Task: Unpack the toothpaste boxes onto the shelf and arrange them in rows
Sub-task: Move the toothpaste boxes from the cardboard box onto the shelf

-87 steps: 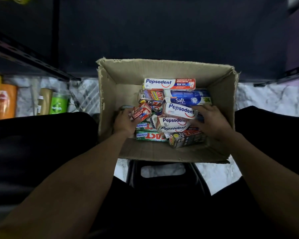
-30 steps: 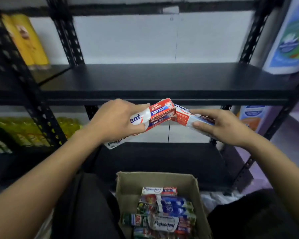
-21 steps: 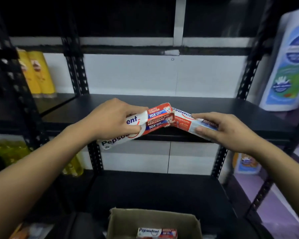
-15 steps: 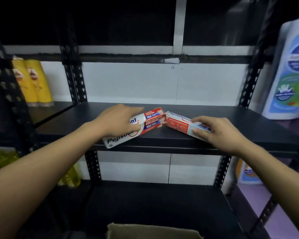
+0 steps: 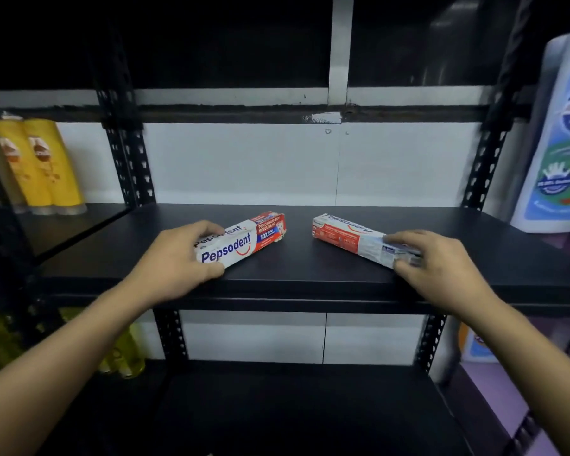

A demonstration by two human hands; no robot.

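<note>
The left toothpaste box (image 5: 244,240), a long white carton with blue Pepsodent lettering and a red and blue far end, lies on the black metal shelf (image 5: 297,271), near its front edge. We cannot tell whether it is one carton or two held together. The left hand (image 5: 175,264) grips its near end, fingers curled over the top and thumb at the near lower corner. The right toothpaste box (image 5: 352,238), a long red and white carton whose lettering reads upside down to us, lies on the same shelf, apart from the first. Their far ends angle toward each other with bare shelf between. The right hand (image 5: 441,264) pinches its near end, fingers on top and thumb at the front edge. We see tall yellow bottles (image 5: 43,166) on the neighbouring shelf to the left, and a large white bottle with a blue label (image 5: 560,143) at the right. A lower black shelf (image 5: 293,406) sits beneath.
</note>
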